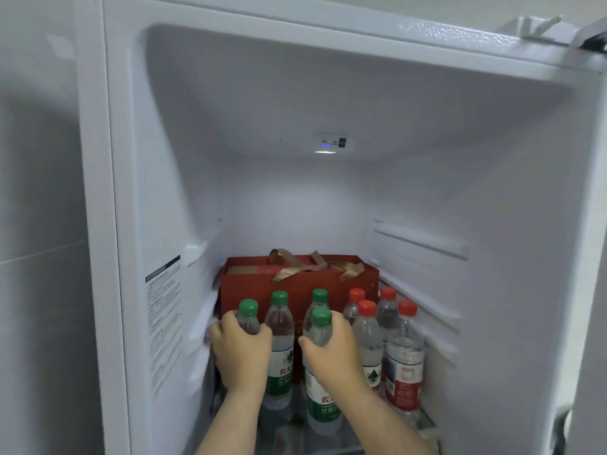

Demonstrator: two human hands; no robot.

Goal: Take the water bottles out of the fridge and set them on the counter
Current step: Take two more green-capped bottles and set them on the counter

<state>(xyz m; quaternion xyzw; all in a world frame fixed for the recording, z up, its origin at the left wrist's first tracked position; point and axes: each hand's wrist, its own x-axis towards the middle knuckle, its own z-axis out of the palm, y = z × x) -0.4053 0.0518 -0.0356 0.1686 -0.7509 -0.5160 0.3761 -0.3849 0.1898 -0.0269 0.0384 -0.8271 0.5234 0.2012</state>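
Observation:
Several water bottles stand on the shelf inside the open white fridge [492, 198]. The green-capped ones are on the left, the red-capped ones [404, 356] on the right. My left hand [241, 351] is wrapped around the front-left green-capped bottle [248, 315]. My right hand [333, 351] grips the shoulder of the front green-capped bottle [322, 326] in the middle. Another green-capped bottle [280, 336] stands between my two hands. Both gripped bottles are upright, and their lower parts are partly hidden by my hands and forearms.
A red gift box [295, 284] with gold ribbon handles stands behind the bottles against the back wall. Shelf rails run along both inner side walls. A label sticker [163, 323] is on the left inner wall. The upper fridge space holds nothing.

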